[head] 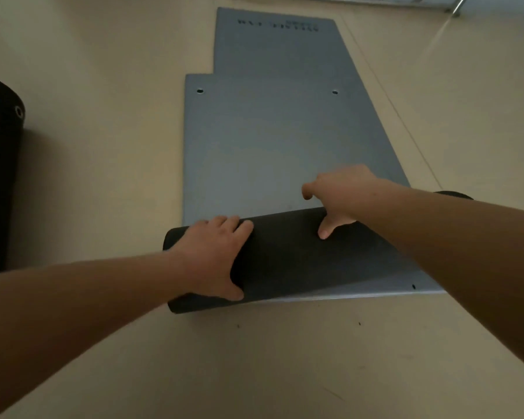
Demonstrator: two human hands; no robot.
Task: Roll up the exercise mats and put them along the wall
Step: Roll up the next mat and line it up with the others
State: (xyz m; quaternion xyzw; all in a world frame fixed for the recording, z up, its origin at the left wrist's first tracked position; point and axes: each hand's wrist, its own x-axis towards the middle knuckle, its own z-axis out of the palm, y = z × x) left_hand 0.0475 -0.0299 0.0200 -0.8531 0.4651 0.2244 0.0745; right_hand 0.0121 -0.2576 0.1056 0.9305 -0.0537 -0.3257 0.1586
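A grey exercise mat (273, 146) lies flat on the floor, two small holes near its far end. Its near end is curled into a dark roll (288, 261). My left hand (215, 255) grips the roll's left part, fingers over the top and thumb on the near side. My right hand (339, 198) presses on the roll's far edge further right, thumb down on the dark surface, fingers bent toward the flat part. A second grey mat (273, 46) with dark lettering lies flat beyond the first, partly under it.
A black rolled mat (0, 164) with a metal eyelet stands at the left edge. Another dark roll end (454, 195) peeks out behind my right forearm. Metal bars (406, 1) run along the top right. Beige floor surrounds the mats.
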